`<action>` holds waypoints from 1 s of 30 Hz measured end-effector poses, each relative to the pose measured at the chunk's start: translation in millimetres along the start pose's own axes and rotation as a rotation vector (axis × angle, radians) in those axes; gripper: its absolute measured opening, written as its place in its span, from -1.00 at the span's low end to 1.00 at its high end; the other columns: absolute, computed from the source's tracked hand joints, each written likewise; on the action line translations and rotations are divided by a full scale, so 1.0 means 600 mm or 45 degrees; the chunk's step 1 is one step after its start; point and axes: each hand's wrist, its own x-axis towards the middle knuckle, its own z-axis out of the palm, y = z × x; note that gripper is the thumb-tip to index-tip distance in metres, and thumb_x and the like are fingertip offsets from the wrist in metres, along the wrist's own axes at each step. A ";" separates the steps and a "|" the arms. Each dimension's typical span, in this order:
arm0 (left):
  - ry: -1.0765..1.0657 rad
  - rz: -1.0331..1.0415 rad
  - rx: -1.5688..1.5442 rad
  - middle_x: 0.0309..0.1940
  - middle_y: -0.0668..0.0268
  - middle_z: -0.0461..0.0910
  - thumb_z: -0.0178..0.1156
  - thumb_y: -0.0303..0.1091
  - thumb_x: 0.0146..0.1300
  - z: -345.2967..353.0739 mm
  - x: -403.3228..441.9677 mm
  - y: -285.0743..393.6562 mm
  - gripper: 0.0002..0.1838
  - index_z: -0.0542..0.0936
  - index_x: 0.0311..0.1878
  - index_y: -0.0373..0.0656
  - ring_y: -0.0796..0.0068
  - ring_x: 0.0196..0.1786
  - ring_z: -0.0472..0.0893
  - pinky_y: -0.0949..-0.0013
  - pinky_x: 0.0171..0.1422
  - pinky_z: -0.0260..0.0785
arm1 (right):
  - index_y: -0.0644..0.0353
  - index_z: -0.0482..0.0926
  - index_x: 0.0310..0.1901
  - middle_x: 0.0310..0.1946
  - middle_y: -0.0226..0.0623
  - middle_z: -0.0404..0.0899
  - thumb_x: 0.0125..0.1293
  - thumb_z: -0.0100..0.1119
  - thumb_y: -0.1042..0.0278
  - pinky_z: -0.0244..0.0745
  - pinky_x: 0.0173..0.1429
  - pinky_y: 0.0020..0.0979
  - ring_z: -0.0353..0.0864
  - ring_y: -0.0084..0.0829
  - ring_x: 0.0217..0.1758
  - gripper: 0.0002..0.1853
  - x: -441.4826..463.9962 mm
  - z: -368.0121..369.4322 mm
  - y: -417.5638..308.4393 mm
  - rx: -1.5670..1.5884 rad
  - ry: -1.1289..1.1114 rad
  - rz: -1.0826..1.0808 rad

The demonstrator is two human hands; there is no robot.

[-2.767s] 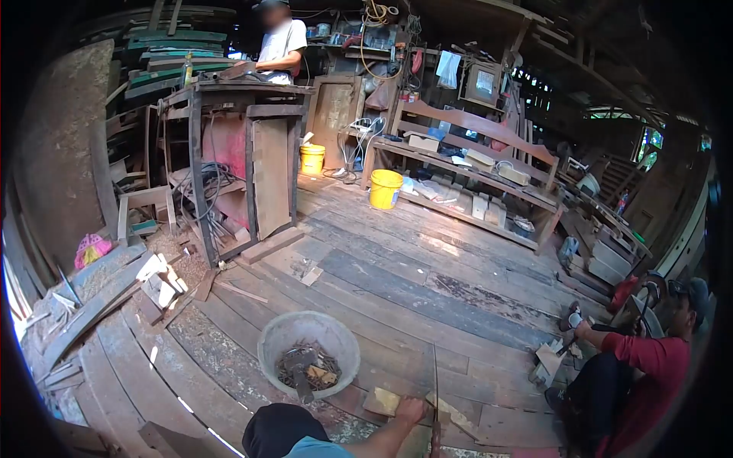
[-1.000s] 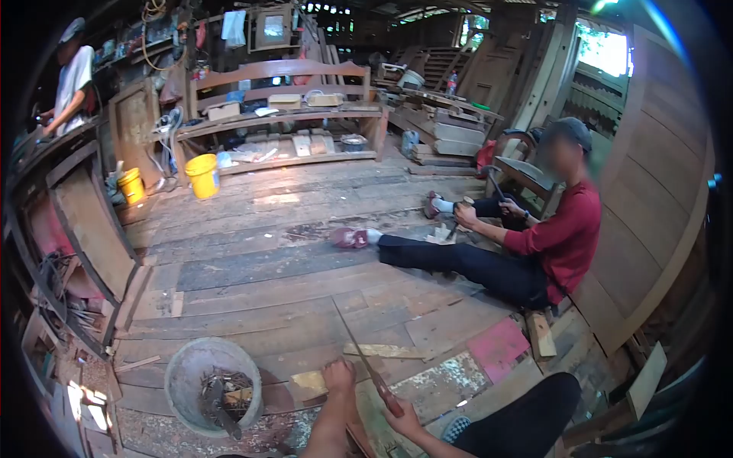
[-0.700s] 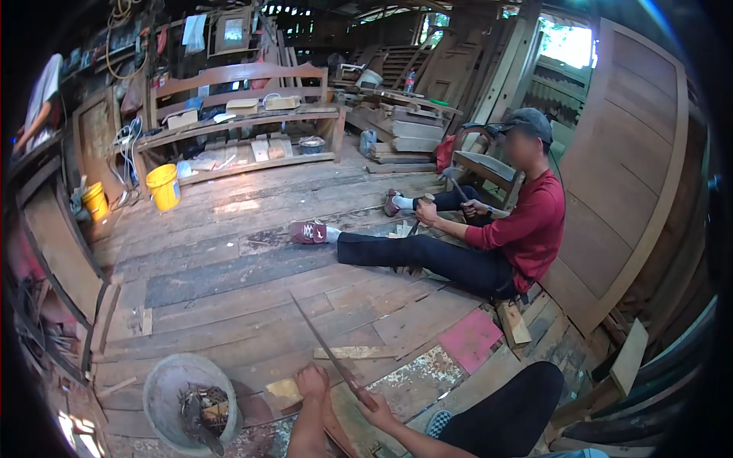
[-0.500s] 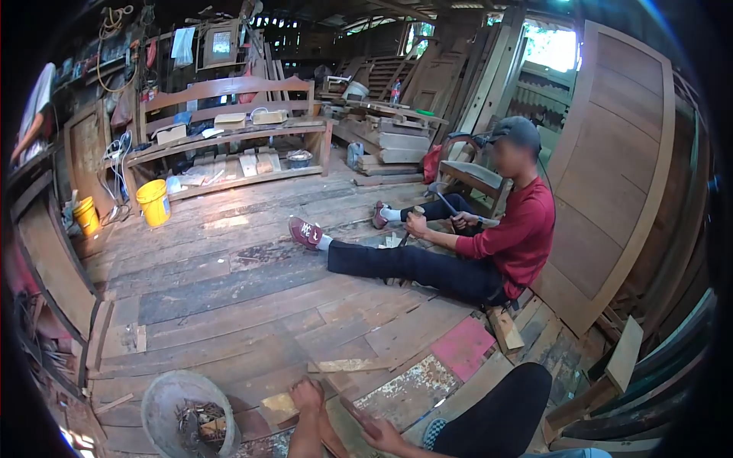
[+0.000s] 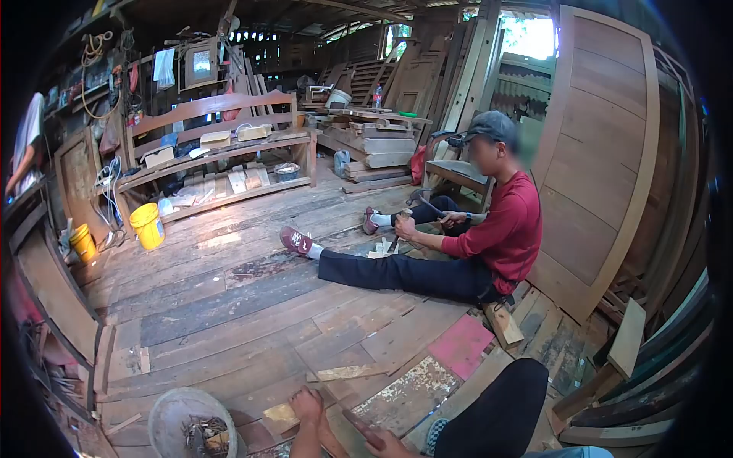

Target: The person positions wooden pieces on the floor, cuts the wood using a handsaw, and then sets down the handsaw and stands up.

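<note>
At the bottom middle, my left hand (image 5: 308, 404) is closed over a brown piece of wood (image 5: 330, 440) that comes out beside the wrist. Against its outer side lies a pale wooden block (image 5: 279, 415). To the right, my right hand (image 5: 389, 444) is closed around a long reddish-brown tool (image 5: 362, 428), slanting up towards the left hand. What kind of tool it is cannot be made out. Left of both hands stands a grey bucket (image 5: 164, 427) with wood scraps (image 5: 206, 439) inside.
A person in a red shirt (image 5: 508, 237) sits on the plank floor (image 5: 252, 336), holding a hammer-like tool (image 5: 429, 204) and a wood-handled tool (image 5: 404, 216). A wooden bench (image 5: 221, 179), yellow bucket (image 5: 146, 226) and large door panel (image 5: 599, 145) stand around. A pale strip (image 5: 347, 372) lies ahead.
The view has shifted slightly, moving the background left. My hands stay nearly where they were, both still closed. The seated person's hands have moved a little.
</note>
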 end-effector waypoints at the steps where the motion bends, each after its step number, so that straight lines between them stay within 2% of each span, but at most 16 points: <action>1: 0.001 0.001 -0.001 -0.34 -0.05 0.65 -0.02 -0.20 0.20 0.000 0.001 0.002 -0.68 0.59 -0.27 -0.28 -0.02 -0.21 0.63 0.04 0.08 0.30 | 0.18 0.55 -0.09 -0.24 -0.04 0.54 0.20 0.22 0.14 0.44 -0.05 -0.23 0.55 -0.13 -0.14 -0.66 -0.025 0.011 0.023 0.037 0.079 -0.029; 2: -0.011 -0.023 0.021 -0.34 -0.02 0.65 -0.01 -0.19 0.19 0.000 0.001 0.005 -0.68 0.59 -0.28 -0.26 0.01 -0.18 0.62 0.07 0.09 0.29 | 0.08 0.55 0.05 0.05 -0.05 0.53 0.29 0.20 0.10 0.42 0.18 -0.26 0.50 -0.20 0.14 -0.64 -0.035 0.015 0.029 0.077 0.164 -0.054; 3: -0.023 -0.044 0.049 -0.35 0.01 0.65 0.01 -0.18 0.19 -0.001 0.000 0.005 -0.69 0.59 -0.29 -0.23 0.05 -0.15 0.62 0.10 0.10 0.28 | 0.08 0.55 0.05 0.05 -0.05 0.53 0.29 0.20 0.10 0.42 0.18 -0.26 0.50 -0.20 0.14 -0.64 -0.024 0.019 0.041 0.084 0.173 -0.049; 5: -0.010 -0.036 0.040 -0.35 0.00 0.65 0.01 -0.18 0.18 0.001 0.001 0.005 -0.69 0.59 -0.29 -0.24 0.05 -0.14 0.62 0.09 0.10 0.28 | 0.28 0.54 -0.27 -0.55 -0.03 0.53 0.12 0.24 0.17 0.43 -0.30 -0.21 0.56 -0.10 -0.47 -0.69 0.030 0.022 0.040 0.123 -0.019 0.084; 6: 0.005 -0.042 0.022 -0.35 0.00 0.65 0.01 -0.18 0.18 0.003 0.000 0.002 -0.69 0.60 -0.29 -0.24 0.04 -0.14 0.62 0.09 0.10 0.29 | 0.28 0.54 -0.31 -0.57 -0.04 0.51 0.13 0.24 0.20 0.42 -0.32 -0.21 0.55 -0.18 -0.50 -0.72 0.052 0.013 0.012 0.218 -0.002 0.100; 11: -0.024 -0.038 0.047 -0.34 -0.01 0.65 0.00 -0.18 0.19 -0.008 -0.001 0.007 -0.68 0.60 -0.27 -0.24 0.04 -0.16 0.62 0.08 0.10 0.29 | 0.27 0.53 -0.28 -0.58 -0.08 0.47 0.13 0.25 0.26 0.40 -0.33 -0.23 0.48 -0.25 -0.52 -0.75 0.075 0.014 0.022 0.208 0.010 0.069; 13: -0.017 -0.037 0.041 -0.34 0.00 0.65 0.00 -0.18 0.19 -0.014 -0.004 0.013 -0.68 0.60 -0.27 -0.24 0.04 -0.17 0.63 0.08 0.09 0.30 | 0.31 0.50 -0.31 -0.60 -0.25 0.43 0.19 0.23 0.29 0.37 -0.36 -0.35 0.41 -0.52 -0.49 -0.76 0.056 0.020 0.043 0.243 0.080 -0.066; 15: -0.005 -0.031 0.051 -0.34 0.00 0.65 0.00 -0.18 0.19 -0.010 -0.004 0.013 -0.69 0.59 -0.28 -0.24 0.04 -0.17 0.62 0.08 0.08 0.30 | 0.30 0.47 -0.33 -0.61 -0.29 0.40 0.20 0.22 0.32 0.36 -0.37 -0.36 0.38 -0.53 -0.50 -0.79 0.036 0.014 0.042 0.231 0.058 -0.034; 18: 0.058 0.002 0.054 -0.34 0.00 0.65 0.00 -0.19 0.19 -0.001 -0.005 0.004 -0.70 0.59 -0.28 -0.23 0.04 -0.17 0.62 0.07 0.07 0.30 | 0.29 0.51 -0.28 -0.57 -0.24 0.44 0.20 0.22 0.26 0.38 -0.32 -0.34 0.38 -0.52 -0.47 -0.76 0.022 0.015 0.048 0.395 0.054 0.032; 20: 0.106 0.034 0.048 -0.35 0.00 0.65 0.00 -0.20 0.20 0.003 -0.005 -0.001 -0.70 0.59 -0.29 -0.23 0.04 -0.18 0.62 0.07 0.06 0.29 | 0.27 0.51 -0.27 -0.57 -0.29 0.44 0.21 0.21 0.26 0.37 -0.33 -0.36 0.37 -0.55 -0.47 -0.77 0.023 0.023 0.056 0.394 0.053 0.079; 24: 0.088 0.013 0.032 -0.34 0.01 0.65 0.00 -0.21 0.20 0.003 -0.006 0.002 -0.71 0.58 -0.30 -0.24 0.04 -0.16 0.61 0.07 0.06 0.30 | 0.27 0.51 -0.26 -0.57 -0.29 0.42 0.21 0.20 0.26 0.37 -0.34 -0.35 0.35 -0.56 -0.48 -0.77 0.028 0.020 0.061 0.353 0.064 0.044; 27: 0.084 -0.001 -0.002 -0.34 0.01 0.64 0.01 -0.22 0.19 0.003 -0.012 0.001 -0.72 0.58 -0.30 -0.25 0.03 -0.16 0.60 0.07 0.08 0.29 | 0.26 0.50 -0.28 -0.58 -0.23 0.42 0.20 0.21 0.26 0.39 -0.33 -0.32 0.39 -0.46 -0.51 -0.77 0.028 0.015 0.050 0.325 0.028 0.070; 30: 0.094 0.009 -0.016 -0.33 0.00 0.64 0.03 -0.23 0.18 0.002 -0.014 -0.001 -0.73 0.57 -0.30 -0.25 0.03 -0.14 0.59 0.07 0.10 0.28 | 0.28 0.44 -0.39 -0.63 -0.33 0.36 0.20 0.19 0.34 0.31 -0.42 -0.37 0.34 -0.54 -0.54 -0.81 0.024 0.014 0.036 0.332 0.066 -0.006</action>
